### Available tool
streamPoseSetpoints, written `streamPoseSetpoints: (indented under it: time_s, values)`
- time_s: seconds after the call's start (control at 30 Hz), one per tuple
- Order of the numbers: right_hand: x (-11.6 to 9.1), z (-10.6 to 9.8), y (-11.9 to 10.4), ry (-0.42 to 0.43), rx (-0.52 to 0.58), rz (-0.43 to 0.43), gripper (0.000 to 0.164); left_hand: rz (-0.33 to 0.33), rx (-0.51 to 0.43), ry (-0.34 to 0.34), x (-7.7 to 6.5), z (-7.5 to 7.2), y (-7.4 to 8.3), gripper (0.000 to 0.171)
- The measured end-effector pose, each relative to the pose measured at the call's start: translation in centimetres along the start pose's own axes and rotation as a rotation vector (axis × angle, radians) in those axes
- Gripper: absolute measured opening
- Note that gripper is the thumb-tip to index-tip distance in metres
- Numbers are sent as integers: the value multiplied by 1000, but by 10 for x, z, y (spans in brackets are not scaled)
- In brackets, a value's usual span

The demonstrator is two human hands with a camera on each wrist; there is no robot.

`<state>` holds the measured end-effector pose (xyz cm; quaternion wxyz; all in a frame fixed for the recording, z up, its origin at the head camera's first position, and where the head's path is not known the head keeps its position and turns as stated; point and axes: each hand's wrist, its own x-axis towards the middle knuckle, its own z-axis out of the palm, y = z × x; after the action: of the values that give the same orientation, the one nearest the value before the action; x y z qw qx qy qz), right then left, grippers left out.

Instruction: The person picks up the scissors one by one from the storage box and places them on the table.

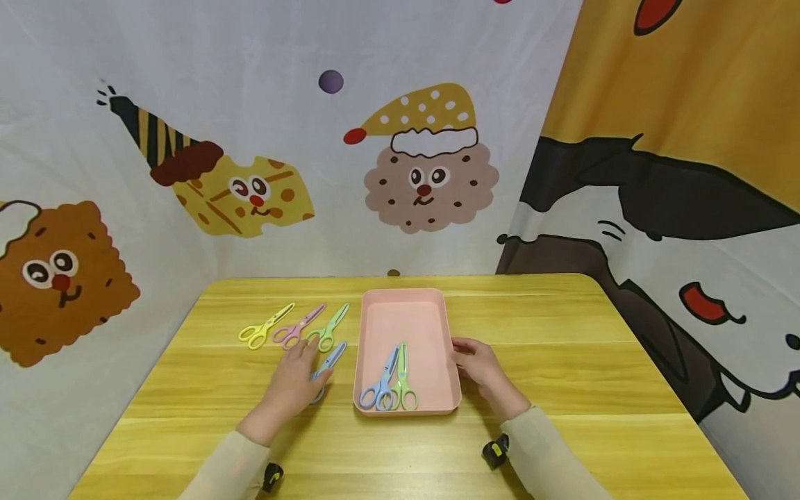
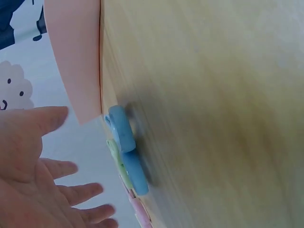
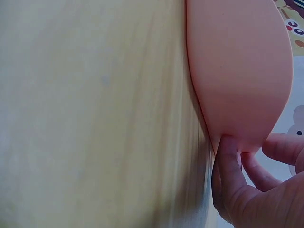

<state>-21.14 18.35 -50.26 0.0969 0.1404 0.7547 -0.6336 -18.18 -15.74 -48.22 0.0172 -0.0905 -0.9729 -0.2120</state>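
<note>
My left hand [image 1: 292, 378] is spread over blue scissors [image 1: 334, 355] on the table, left of a pink tray [image 1: 409, 305]. In the left wrist view its fingers are extended and apart, with the blue handles [image 2: 122, 130] beyond them. My right hand [image 1: 482, 364] holds the tray's right side. The right wrist view shows the thumb [image 3: 282, 146] at the rim and fingers [image 3: 231, 159] against the outer wall. Inside the tray, another pair of blue scissors [image 1: 389, 368] lies beside green scissors [image 1: 403, 368], handles toward me.
Yellow scissors [image 1: 265, 328], pink scissors [image 1: 300, 326] and green scissors [image 1: 334, 323] lie in a row at the left, behind my left hand. The wooden table [image 1: 544, 326] ends at a cartoon-printed curtain [image 1: 300, 42]. Each wrist carries a small black device.
</note>
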Motion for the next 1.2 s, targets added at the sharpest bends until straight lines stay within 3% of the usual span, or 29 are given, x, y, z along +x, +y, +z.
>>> streamPoseSetpoints:
  time_s: [0.17,0.4,0.83,1.2]
  values:
    - [0,0,0,-2,5,-1,37,-3,30,-13,1,5,4,79]
    - [0,0,1,-3,-4,0,38,6,-9,-39,3,12,14,83]
    - [2,0,2,-5,3,-9,37,52,-56,-74,6,23,46,90]
    - [1,0,2,-4,4,-13,37,88,24,-85,9,35,64,94]
